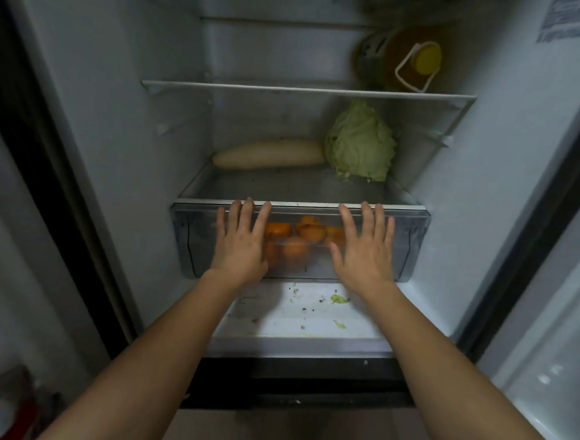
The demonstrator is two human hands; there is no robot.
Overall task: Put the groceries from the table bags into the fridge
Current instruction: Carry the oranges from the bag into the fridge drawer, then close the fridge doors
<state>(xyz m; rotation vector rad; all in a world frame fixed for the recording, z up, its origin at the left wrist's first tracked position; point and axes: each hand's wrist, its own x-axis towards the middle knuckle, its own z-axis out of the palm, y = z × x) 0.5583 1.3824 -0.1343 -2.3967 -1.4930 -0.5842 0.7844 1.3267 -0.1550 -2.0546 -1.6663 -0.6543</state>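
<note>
Left hand (pixel 242 242): flat, fingers spread, pressed on drawer front.
Right hand (pixel 365 247): same, palm flat, fingers straight.
Drawer (pixel 414 242): clear plastic, low in fridge (pixel 93 110).
Oranges (pixel 296 239): inside drawer, between the hands.
Shelf above drawer (pixel 284 188): white radish (pixel 269 157) touching cabbage (pixel 361 144).
Next shelf up: oil bottle (pixel 401 61), lying on its side.

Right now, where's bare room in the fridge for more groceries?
The upper shelf is bare left of the oil bottle. The shelf below is free in front of the radish and cabbage. Crowded: the drawer, holding oranges, with left hand and right hand flat on its front.
</note>
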